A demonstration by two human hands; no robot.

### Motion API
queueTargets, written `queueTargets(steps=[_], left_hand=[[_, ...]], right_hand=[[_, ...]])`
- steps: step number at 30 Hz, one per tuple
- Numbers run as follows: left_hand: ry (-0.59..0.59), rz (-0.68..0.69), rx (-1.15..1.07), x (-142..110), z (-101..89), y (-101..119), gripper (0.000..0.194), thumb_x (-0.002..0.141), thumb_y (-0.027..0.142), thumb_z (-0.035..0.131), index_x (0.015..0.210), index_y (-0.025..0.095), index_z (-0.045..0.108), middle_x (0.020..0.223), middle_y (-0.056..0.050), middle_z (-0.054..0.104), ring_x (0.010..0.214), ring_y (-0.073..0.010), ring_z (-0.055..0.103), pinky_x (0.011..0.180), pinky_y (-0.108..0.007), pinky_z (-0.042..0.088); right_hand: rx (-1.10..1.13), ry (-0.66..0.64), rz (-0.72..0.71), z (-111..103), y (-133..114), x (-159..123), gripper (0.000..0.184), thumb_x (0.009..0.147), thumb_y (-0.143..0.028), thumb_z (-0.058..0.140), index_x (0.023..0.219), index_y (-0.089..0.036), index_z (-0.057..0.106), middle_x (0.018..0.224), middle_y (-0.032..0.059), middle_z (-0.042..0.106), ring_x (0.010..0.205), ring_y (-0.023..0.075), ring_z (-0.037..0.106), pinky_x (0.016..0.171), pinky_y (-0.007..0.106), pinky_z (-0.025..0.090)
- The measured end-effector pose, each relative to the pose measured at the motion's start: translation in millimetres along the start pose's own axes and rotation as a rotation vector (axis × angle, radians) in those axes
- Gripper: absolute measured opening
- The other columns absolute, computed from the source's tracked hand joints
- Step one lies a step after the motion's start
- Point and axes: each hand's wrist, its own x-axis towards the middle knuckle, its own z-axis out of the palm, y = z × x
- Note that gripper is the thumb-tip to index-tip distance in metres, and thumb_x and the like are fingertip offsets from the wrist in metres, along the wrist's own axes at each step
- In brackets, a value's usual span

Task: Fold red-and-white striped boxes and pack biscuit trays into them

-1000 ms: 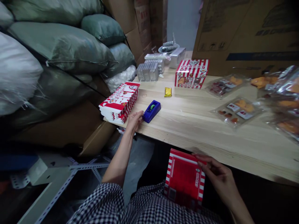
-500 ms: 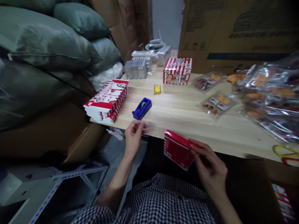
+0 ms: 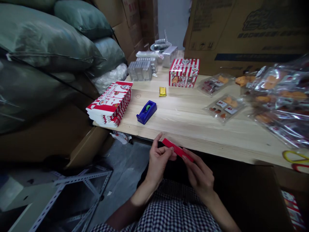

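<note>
A slim red box (image 3: 178,150), its narrow edge turned up toward me, is held between my two hands just off the front edge of the table. My right hand (image 3: 199,174) grips its right end, thumb on the near side and fingers along the far side. At its left part my left hand (image 3: 158,158) is closed, the thumb pressed against the edge and the index finger raised. Whether a bit of tape lies under that thumb is too small to tell. Beyond my hands a blue tape dispenser (image 3: 146,112) with a green roll stands on the table.
A stack of red-and-white printed cartons (image 3: 109,101) lies at left. Behind are a yellow packet (image 3: 162,91), a striped box (image 3: 184,72) and clear plastic cases (image 3: 140,70). Bagged orange pieces (image 3: 277,96) pile up at right, near yellow-handled scissors (image 3: 295,157).
My left hand has moved right, from near the tape dispenser to the red box. The box has been tipped so its narrow edge faces up, and my right hand has shifted left with it.
</note>
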Motion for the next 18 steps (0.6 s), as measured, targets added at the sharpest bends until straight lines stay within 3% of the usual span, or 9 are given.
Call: queueTargets(steps=[7, 10, 13, 16, 18], left_hand=[[-0.019, -0.056, -0.012, 3.2, -6.3, -5.0, 0.085, 0.077, 0.039, 0.079, 0.148, 0.02, 0.036, 0.07, -0.001, 0.073, 0.057, -0.014, 0.068, 0.061, -0.024, 0.055], [-0.049, -0.122, 0.043, 7.4, -9.4, -17.5, 0.086, 0.078, 0.044, 0.078, 0.148, 0.019, 0.034, 0.073, -0.004, 0.074, 0.053, -0.0151, 0.068, 0.055, -0.023, 0.053], [-0.072, -0.116, 0.146, 12.8, -12.8, -37.2, 0.079, 0.08, 0.051, 0.073, 0.141, 0.015, 0.039, 0.063, -0.002, 0.07, 0.046, -0.0144, 0.062, 0.048, -0.022, 0.047], [0.006, 0.063, 0.299, 18.1, -20.0, -44.8, 0.066, 0.08, 0.051, 0.073, 0.13, 0.016, 0.049, 0.057, 0.005, 0.059, 0.047, -0.0113, 0.054, 0.051, -0.022, 0.045], [0.107, 0.289, 0.451, 20.6, -25.9, -33.5, 0.06, 0.079, 0.045, 0.076, 0.127, 0.019, 0.053, 0.071, 0.003, 0.062, 0.065, -0.0133, 0.06, 0.066, -0.025, 0.05]], right_hand=[[-0.01, -0.023, -0.024, 0.3, 1.5, 3.5, 0.062, 0.088, 0.001, 0.055, 0.138, -0.035, 0.057, 0.143, 0.0055, 0.058, 0.125, 0.0286, 0.061, 0.095, 0.051, 0.06], [-0.019, -0.01, 0.019, 0.5, 2.7, 1.5, 0.056, 0.089, 0.0, 0.054, 0.135, -0.033, 0.06, 0.14, 0.0069, 0.06, 0.123, 0.028, 0.062, 0.096, 0.051, 0.059], [-0.011, 0.046, 0.073, -2.0, 1.3, 2.1, 0.048, 0.09, -0.002, 0.055, 0.128, -0.03, 0.065, 0.136, 0.008, 0.063, 0.119, 0.0266, 0.065, 0.095, 0.048, 0.059], [0.041, 0.12, 0.112, -10.2, -2.2, 9.5, 0.036, 0.09, -0.004, 0.059, 0.115, -0.027, 0.071, 0.127, 0.0081, 0.067, 0.112, 0.0251, 0.067, 0.092, 0.044, 0.059], [0.086, 0.125, 0.177, -18.2, -4.4, 16.3, 0.028, 0.09, -0.007, 0.061, 0.108, -0.026, 0.072, 0.122, 0.0078, 0.069, 0.11, 0.0243, 0.068, 0.094, 0.043, 0.057]])
